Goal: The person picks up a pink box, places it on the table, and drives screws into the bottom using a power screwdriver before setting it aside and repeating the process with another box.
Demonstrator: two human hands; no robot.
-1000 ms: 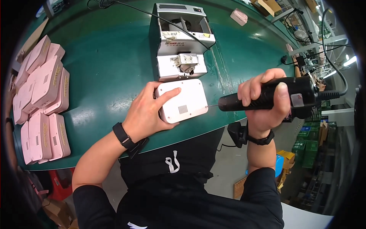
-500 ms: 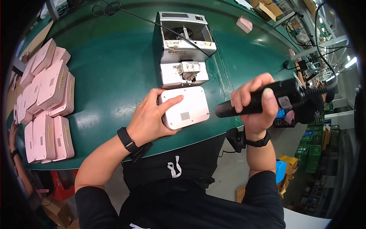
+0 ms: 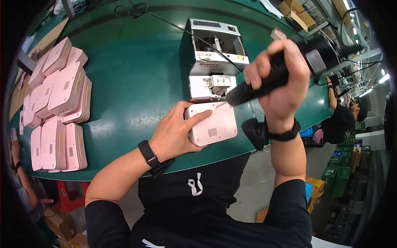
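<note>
A pale pink plastic case lies on the table with a slotted vent and corner screw holes facing up. My left hand grips its left side, thumb below and index finger stretched across the top. In my right hand is a black corded electric screwdriver, fingers wrapped round its body. Its tip points down and left, over the case's far edge; I cannot tell whether the bit touches. Just beyond the case stands a silver screw feeder with an open top.
Several more pink cases are stacked on the left of the green table. A black cable runs across the feeder. Another pink piece lies at the far right, near a cardboard box. Co-workers sit at both sides.
The screwdriver has moved from the case's right edge to its far edge, and my right hand has risen. My left hand still grips the case. The whole view has shifted slightly.
</note>
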